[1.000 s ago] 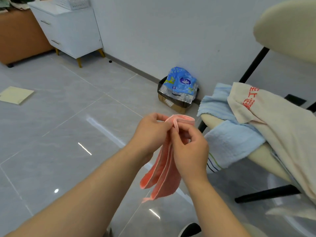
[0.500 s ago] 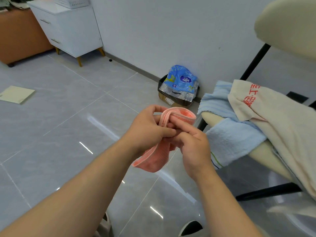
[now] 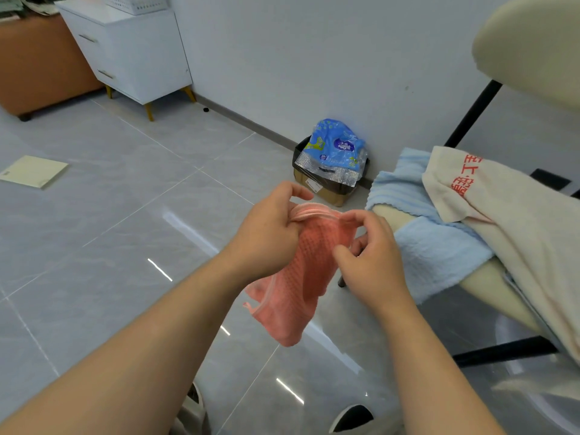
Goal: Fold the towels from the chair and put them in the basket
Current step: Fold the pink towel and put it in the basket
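Pink towel [image 3: 301, 277] hangs shorter vs 1 s ago: another fold in, nearly done. L hand [image 3: 266, 230] grips its top edge, R hand [image 3: 370, 255] pinches the corner. Mid-air, centre; chair [image 3: 387, 215] at 3 o'clock, basket [image 3: 138, 4] at 11.

Support 1: the tiled grey floor [image 3: 94, 246]. Beyond the left hand [image 3: 266, 233], against the wall, stands a cardboard box [image 3: 326, 191]. Far to the left of that hand lies a flat pale-yellow board [image 3: 33, 171]. Well beyond it stand a white cabinet [image 3: 135, 54] and a brown cabinet [image 3: 40, 64].

Support 2: the chair seat [image 3: 489, 277], just to the right of the right hand [image 3: 373, 262]. A light blue towel [image 3: 439, 252] lies over the seat's front edge, nearest that hand. A cream towel [image 3: 518, 221] lies partly over the blue one, farther right.

Support 3: the white cabinet's top carries a white basket [image 3: 138, 3].
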